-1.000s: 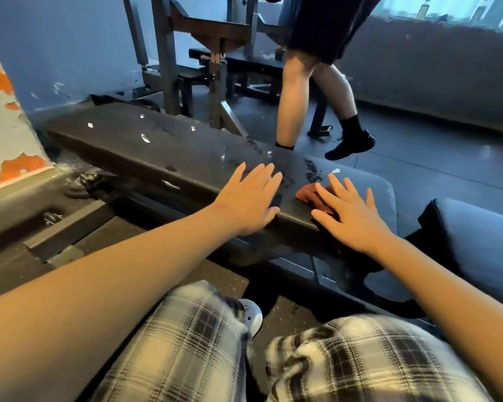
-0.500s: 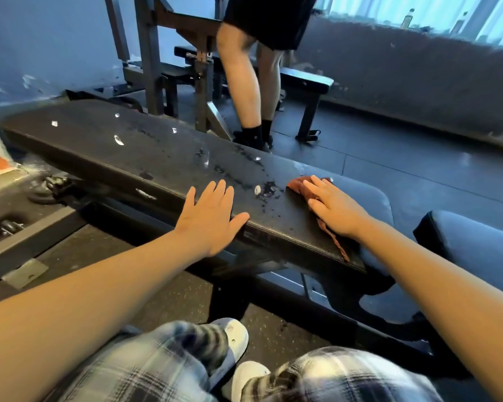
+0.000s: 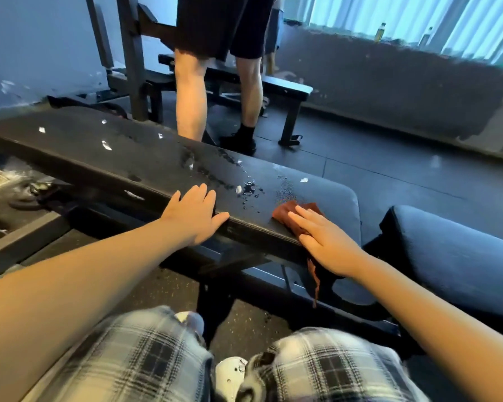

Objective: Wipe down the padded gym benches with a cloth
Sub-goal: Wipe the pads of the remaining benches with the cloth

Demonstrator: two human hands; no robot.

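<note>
long black padded bench (image 3: 128,158) stands on dark rubber floor (image 3: 389,175). on its top: white flecks (image 3: 106,145) toward the left end, wet droplets (image 3: 250,190) mid-pad, rust-red cloth (image 3: 288,213) at near edge, one end hanging over. left hand (image 3: 195,216) flat on near edge, right hand (image 3: 325,245) flat on cloth.

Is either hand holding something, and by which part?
Nothing is gripped: the right hand presses flat on the cloth; the left hand rests on the edge of the bench.

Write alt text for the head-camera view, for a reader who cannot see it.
A person's right hand presses a rust-red cloth onto a long black padded bench, while the left hand rests on its near edge. Wet spots lie between them.
</note>
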